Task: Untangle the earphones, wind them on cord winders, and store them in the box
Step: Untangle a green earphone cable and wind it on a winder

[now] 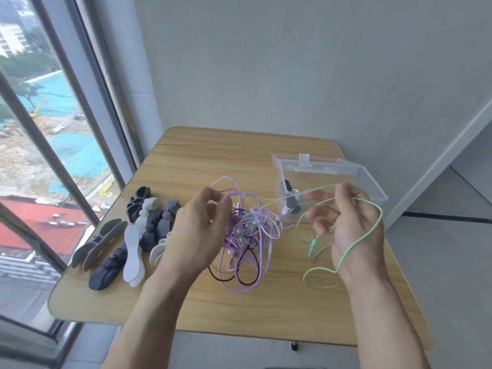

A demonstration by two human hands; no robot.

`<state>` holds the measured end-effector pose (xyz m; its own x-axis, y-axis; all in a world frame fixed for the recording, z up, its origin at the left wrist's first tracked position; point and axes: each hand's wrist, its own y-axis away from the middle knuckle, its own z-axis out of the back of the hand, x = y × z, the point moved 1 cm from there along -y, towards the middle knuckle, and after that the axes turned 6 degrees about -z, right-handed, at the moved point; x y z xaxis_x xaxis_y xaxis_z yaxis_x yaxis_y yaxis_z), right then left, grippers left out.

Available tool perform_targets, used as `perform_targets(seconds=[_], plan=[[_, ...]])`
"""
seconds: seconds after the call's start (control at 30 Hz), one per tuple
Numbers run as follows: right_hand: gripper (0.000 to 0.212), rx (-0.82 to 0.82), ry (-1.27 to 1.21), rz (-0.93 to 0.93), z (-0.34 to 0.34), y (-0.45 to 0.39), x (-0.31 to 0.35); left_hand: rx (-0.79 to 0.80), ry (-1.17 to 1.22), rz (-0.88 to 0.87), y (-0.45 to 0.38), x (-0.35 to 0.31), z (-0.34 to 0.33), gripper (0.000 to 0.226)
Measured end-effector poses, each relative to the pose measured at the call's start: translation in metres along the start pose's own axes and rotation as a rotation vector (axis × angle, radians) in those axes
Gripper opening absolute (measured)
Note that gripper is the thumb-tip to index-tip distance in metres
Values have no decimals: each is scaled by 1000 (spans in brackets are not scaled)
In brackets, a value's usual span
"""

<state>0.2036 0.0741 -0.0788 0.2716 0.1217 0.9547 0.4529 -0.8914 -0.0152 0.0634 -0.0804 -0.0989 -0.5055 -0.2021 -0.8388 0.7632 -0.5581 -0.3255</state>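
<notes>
Your left hand (pixel 198 230) pinches the purple earphone tangle (pixel 247 230) above the table (pixel 266 302); your right hand (pixel 351 225) grips the green earphone cord (pixel 372 233) (clear box (pixel 370 182) behind, open).

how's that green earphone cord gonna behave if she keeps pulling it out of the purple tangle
Likely floppy: the green cord sags in loose loops over the right hand. It probably weighs little, since it hangs from a few fingers. It may snag, because one strand still runs into the purple tangle that the left hand holds.
</notes>
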Motion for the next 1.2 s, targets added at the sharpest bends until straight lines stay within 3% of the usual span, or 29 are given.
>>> perform_targets(seconds=[0.03, 0.13, 0.23, 0.33, 0.4, 0.73, 0.87, 1.0, 1.13, 1.2], plan=[[16, 38, 14, -20, -1, 1, 0, -18, -22, -23, 1, 0, -1, 3], [15, 161, 5, -69, -6, 6, 0, -69, -52, -182, 5, -7, -4, 23], [14, 248, -59, -114, -12, 11, 2, 112, -74, -278, 7, -15, -7, 21], [14, 282, -107, -125, -12, 13, 3, 303, -79, -212, 8, -12, -11, 16], [15, 277, -113, -88, -12, 13, 4, 313, -50, -162, 7, -8, -11, 16], [23, 149, -252, 94, -1, 8, 17, 74, -153, -91, -4, 5, -5, 16], [21, 139, -183, 112, 0, 8, 15, 3, -182, -95, -3, 4, -5, 12], [15, 182, -113, 64, -2, 6, 4, 117, -116, -83, 2, -8, 10, 18], [15, 210, -126, 62, -3, 3, 1, 345, -378, -13, 6, -29, 39, 33], [15, 230, -126, 57, -5, 4, 1, 288, -474, 11, 9, -41, 55, 31]])
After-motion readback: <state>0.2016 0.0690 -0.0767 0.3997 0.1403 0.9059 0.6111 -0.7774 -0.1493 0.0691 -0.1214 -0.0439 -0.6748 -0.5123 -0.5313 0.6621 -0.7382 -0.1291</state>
